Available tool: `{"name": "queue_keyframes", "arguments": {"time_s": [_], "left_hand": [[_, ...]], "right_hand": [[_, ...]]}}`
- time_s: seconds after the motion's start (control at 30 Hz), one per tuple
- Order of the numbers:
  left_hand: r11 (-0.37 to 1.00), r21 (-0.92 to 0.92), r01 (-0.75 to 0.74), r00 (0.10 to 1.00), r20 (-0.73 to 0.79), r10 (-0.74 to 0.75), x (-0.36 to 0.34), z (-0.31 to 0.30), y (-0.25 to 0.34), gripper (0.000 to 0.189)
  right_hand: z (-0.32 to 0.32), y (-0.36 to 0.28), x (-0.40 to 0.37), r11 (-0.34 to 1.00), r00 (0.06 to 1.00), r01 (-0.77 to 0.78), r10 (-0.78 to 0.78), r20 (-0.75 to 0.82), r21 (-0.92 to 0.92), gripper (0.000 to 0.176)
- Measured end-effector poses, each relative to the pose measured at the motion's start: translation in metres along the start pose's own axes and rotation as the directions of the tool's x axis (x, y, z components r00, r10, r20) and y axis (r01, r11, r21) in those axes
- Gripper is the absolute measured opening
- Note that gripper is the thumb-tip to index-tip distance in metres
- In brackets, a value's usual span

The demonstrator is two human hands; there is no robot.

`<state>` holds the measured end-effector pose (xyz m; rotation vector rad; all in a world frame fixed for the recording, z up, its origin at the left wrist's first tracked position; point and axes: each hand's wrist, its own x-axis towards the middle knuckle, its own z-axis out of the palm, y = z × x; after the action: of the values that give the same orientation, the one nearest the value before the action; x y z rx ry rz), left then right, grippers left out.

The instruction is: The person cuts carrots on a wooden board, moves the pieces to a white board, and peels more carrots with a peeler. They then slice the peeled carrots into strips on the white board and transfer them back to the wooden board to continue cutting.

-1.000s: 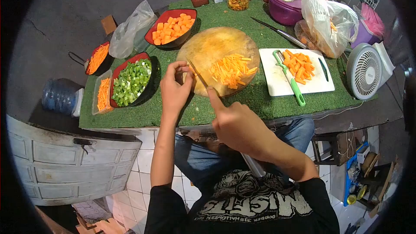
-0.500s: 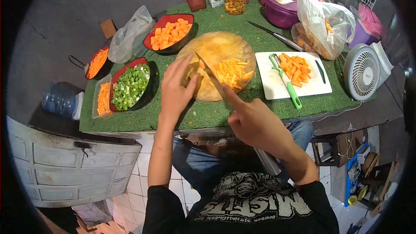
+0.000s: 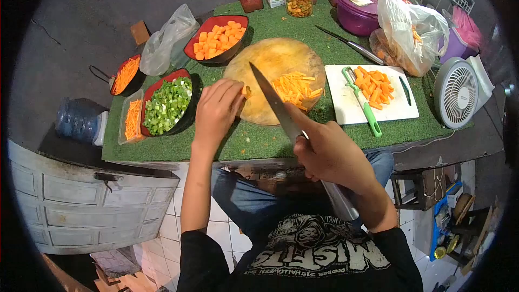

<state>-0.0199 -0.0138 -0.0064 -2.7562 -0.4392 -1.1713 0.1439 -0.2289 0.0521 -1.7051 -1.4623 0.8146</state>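
Note:
A knife [image 3: 275, 100] with a metal handle is in my right hand [image 3: 336, 154], its index finger laid along the blade. The blade slants over the round wooden cutting board [image 3: 270, 51], tip pointing to the far left. My left hand [image 3: 218, 109] is closed at the board's left edge, fingertips on a small orange carrot piece [image 3: 246, 92] that is partly hidden. Right of the blade lies a pile of cut carrot sticks [image 3: 294, 88].
Bowls of carrot chunks [image 3: 219, 40] and chopped green onion [image 3: 168, 105] stand left of the board. A white cutting board [image 3: 346, 111] with carrot pieces and a green peeler [image 3: 367, 111] lies at right. Another knife [image 3: 351, 44] rests behind it, near a fan [image 3: 457, 93].
My left fingers have curled in from a spread pose, onto the carrot piece. My right hand has moved slightly toward me, and the knife now sits apart from my left hand.

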Motion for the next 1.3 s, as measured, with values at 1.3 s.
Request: {"name": "queue_keyframes", "arguments": {"time_s": [1.3], "left_hand": [[0.892, -0.450, -0.046, 0.916, 0.338, 0.217, 0.173, 0.119, 0.155, 0.015]], "right_hand": [[-0.083, 0.059, -0.201, 0.735, 0.565, -0.307, 0.652, -0.506, 0.605, 0.068]]}}
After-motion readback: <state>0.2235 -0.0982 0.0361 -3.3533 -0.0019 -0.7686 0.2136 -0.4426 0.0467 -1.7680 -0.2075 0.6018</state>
